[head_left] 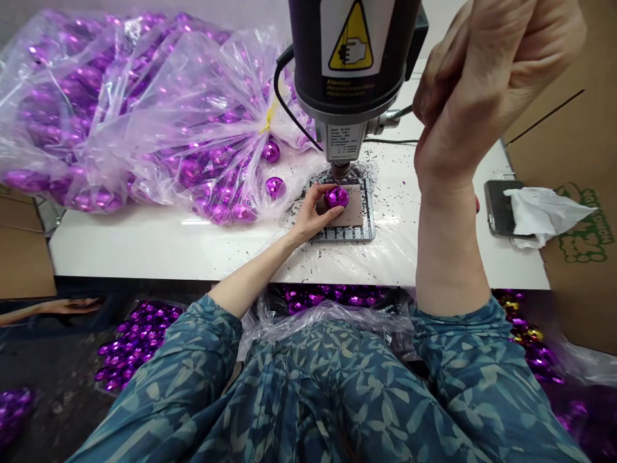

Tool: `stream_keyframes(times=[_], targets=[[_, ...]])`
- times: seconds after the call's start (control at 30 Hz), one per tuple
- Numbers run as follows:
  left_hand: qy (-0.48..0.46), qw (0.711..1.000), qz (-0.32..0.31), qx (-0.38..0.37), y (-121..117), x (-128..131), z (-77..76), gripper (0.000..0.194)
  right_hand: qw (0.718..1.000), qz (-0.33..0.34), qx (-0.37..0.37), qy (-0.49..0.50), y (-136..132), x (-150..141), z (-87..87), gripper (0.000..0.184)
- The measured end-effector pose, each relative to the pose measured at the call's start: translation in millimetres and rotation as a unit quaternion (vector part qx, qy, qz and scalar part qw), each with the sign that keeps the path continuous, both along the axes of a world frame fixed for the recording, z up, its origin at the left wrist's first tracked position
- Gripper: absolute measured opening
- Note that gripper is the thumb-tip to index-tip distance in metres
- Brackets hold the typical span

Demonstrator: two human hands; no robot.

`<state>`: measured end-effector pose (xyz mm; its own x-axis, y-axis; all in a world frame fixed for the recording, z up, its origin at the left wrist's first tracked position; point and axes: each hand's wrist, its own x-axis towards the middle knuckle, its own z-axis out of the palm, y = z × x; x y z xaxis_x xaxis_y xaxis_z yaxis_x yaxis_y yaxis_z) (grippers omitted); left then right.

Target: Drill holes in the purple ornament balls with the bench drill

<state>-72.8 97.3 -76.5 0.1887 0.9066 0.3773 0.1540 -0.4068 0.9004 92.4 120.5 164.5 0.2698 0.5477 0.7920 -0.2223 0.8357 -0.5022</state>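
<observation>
My left hand [313, 212] pinches a shiny purple ball [336, 197] on a brown block [351, 212] that lies on the slotted metal base [344, 233] of a drill press [354, 71]. The drill tip [340, 170] hangs just above the ball. My right hand [477, 83] is raised high at the right, fingers closed around the press's metal lever [398, 114], whose end is hidden in the fist.
A large clear bag of purple balls [135, 109] fills the left of the white table [144, 244], with loose balls [274, 186] beside it. Dark shavings are scattered around the base. A phone under white tissue [530, 215] and a cardboard box [578, 193] stand right. More purple balls [135, 334] lie below.
</observation>
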Motion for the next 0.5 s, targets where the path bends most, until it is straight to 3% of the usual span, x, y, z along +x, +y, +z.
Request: stream_keyframes(times=[0.2, 0.5], targets=[[-0.011, 0.999, 0.02, -0.023, 0.3, 8.2, -2.2, 0.068, 0.999, -0.03, -0.003, -0.017, -1.2, 0.5, -2.6, 0.055], [-0.013, 0.998, 0.035, -0.044, -5.1, 11.5, 4.5, 0.061, 0.996, -0.082, 0.026, -0.034, -13.8, 0.1, -17.7, 0.05]])
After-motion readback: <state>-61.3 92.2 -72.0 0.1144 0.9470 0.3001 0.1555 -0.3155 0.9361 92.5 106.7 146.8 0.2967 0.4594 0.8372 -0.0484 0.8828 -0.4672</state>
